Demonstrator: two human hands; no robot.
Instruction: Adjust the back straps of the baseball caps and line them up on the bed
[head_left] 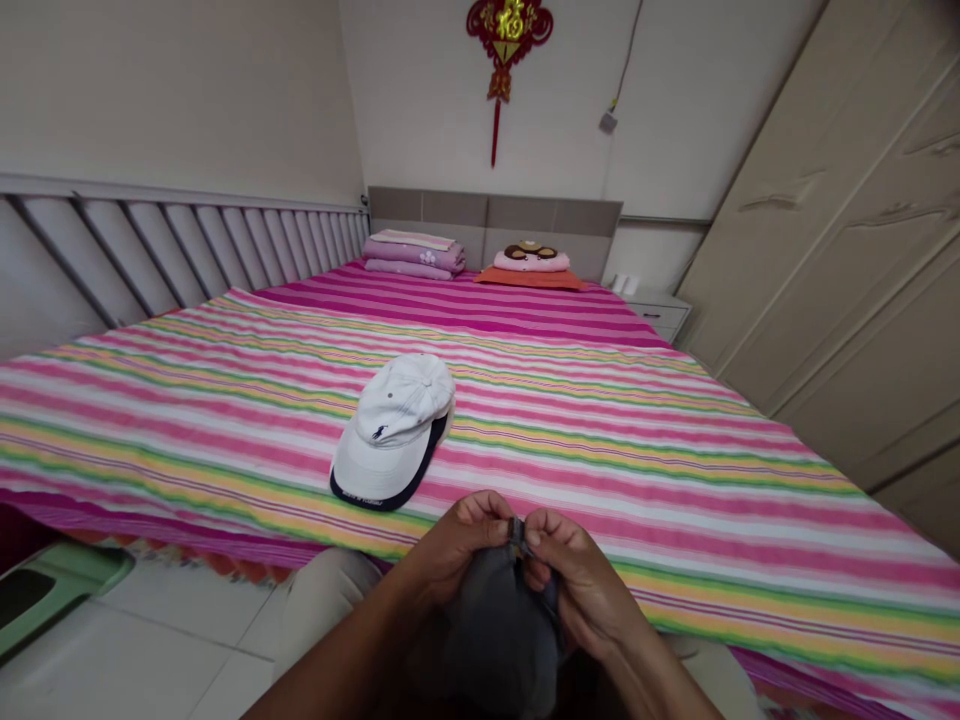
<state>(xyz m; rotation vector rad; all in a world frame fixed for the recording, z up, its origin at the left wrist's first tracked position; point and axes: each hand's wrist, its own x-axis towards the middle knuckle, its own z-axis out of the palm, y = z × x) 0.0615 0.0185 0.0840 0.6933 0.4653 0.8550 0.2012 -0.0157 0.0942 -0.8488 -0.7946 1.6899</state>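
I read 福 (514,18) on the wall hanging (504,50); the baseball cap (401,405) bears a polo-player logo (379,432) (brim lettering (361,499) illegible).

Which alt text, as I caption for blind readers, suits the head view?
A person's left hand and right hand pinch a dark grey fabric item near a striped bedcover, on which a white cap lies to the left.

Bare hands (469,545) and forearms (367,640); pale trousers (326,592) (beige, perhaps, in shadow).
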